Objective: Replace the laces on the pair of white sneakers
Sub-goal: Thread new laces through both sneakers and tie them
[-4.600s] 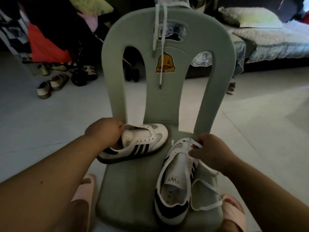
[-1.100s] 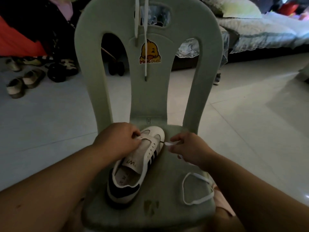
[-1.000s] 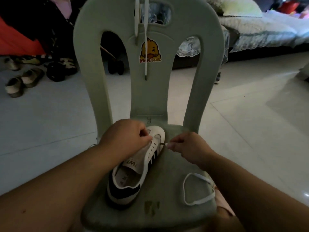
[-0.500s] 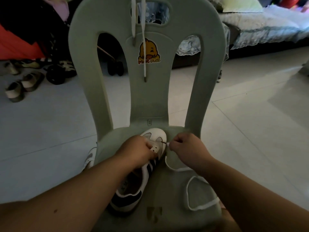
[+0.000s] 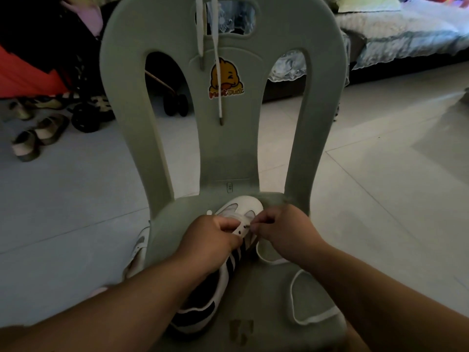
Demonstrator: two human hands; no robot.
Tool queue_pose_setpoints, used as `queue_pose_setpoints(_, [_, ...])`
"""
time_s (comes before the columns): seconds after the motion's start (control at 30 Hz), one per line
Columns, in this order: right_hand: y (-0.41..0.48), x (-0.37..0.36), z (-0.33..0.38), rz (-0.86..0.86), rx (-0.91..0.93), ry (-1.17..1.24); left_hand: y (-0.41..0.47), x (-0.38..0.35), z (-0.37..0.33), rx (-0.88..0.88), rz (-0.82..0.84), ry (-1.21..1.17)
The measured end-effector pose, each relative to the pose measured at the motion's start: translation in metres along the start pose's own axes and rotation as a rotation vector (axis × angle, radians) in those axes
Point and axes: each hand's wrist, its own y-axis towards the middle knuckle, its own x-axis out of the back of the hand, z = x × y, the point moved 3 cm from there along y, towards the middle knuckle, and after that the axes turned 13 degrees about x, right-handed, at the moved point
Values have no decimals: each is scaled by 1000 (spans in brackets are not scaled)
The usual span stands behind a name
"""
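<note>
A white sneaker [image 5: 242,208] with black stripes lies on the seat of a grey-green plastic chair [image 5: 269,295], toe towards the backrest. My left hand [image 5: 210,240] grips its upper by the front eyelets. My right hand [image 5: 284,231] pinches the tip of a white lace [image 5: 299,318] right at an eyelet. The rest of that lace loops over the seat to the right. The second sneaker [image 5: 138,250] lies on the floor left of the chair, mostly hidden. Another white lace [image 5: 217,72] hangs over the backrest.
Several shoes [image 5: 38,135] and a stroller's wheels [image 5: 86,118] stand at the back left. A bed or sofa with a quilt [image 5: 406,34] runs along the back right. Pale floor tiles [image 5: 393,174] surround the chair.
One sneaker has gone from the seat to the floor at the left. The other was turned toe-forward, and both hands closed in on its front eyelets with the lace tip.
</note>
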Motion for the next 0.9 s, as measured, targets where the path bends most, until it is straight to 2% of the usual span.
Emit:
queue_pose_setpoints(0.13, [3,1,6,68,39,-55,-2,2,0,-8,-6,-24])
queue_pose_setpoints(0.3, [5,0,7,60,15,-36,-5,2,0,-34,-5,-5])
queue_pose_setpoints(0.5, [7,-5,11,18,1,-134,-7,-4,-1,-74,20,4])
queue_pose_setpoints(0.6, [6,-7,10,44,-17,-67,-5,-5,-1,-90,17,11])
queue_pose_setpoints(0.7, [4,-9,4,44,-74,54,-1,-7,-7,-132,35,137])
queue_pose_setpoints(0.8, [0,-14,-3,-38,-178,215,6,-3,-16,-163,87,401])
queue_pose_setpoints(0.9, [0,-21,-8,-120,-246,335,15,4,-17,-193,67,550])
